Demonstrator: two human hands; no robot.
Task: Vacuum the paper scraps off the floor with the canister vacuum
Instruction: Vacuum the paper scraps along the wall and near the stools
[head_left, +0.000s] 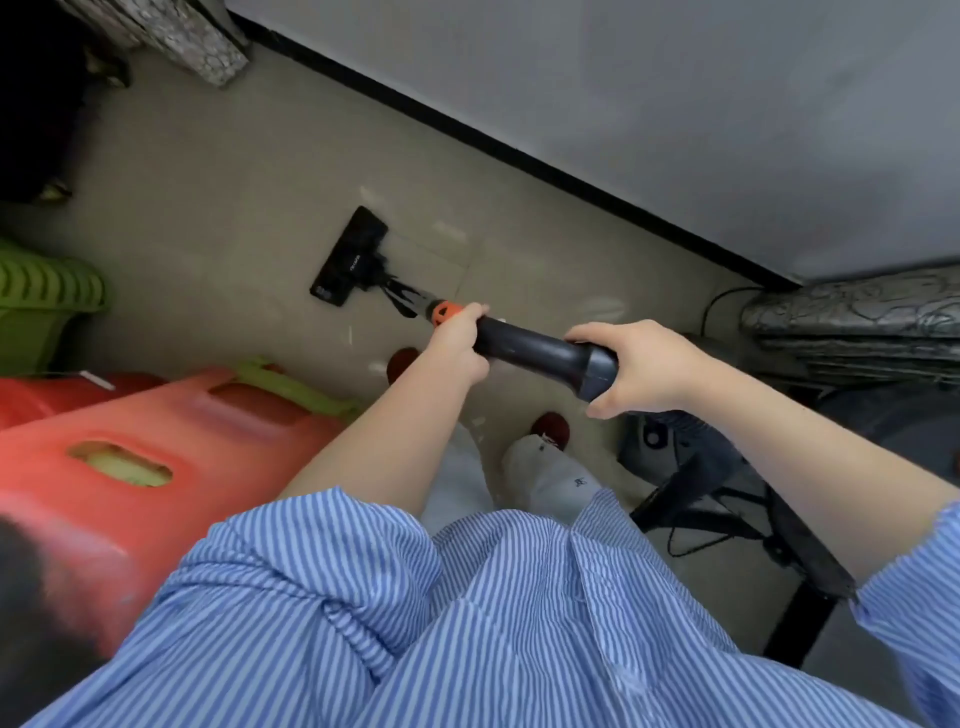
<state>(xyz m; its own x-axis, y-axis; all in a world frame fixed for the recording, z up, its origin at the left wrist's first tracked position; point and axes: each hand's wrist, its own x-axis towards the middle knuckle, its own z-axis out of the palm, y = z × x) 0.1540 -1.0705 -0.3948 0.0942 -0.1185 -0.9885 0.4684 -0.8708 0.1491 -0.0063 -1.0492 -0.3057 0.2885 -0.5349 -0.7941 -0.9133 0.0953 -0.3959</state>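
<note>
Black plastic makes up the vacuum's wand (535, 351), held in both hands: the left hand (460, 345) curls its grip round the forward end by the orange collar (445, 312), the right hand (636, 366) wraps the thick rear end. The floor head (349, 255) lies flat on the beige floor (218, 197), with pale paper scraps (450, 230) scattered just beside it. Red plastic stools (156, 447) stand at the left.

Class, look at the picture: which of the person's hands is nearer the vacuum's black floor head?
Left. The left hand grips the wand by its orange collar, closer to the floor head; the right hand holds the far end.
</note>
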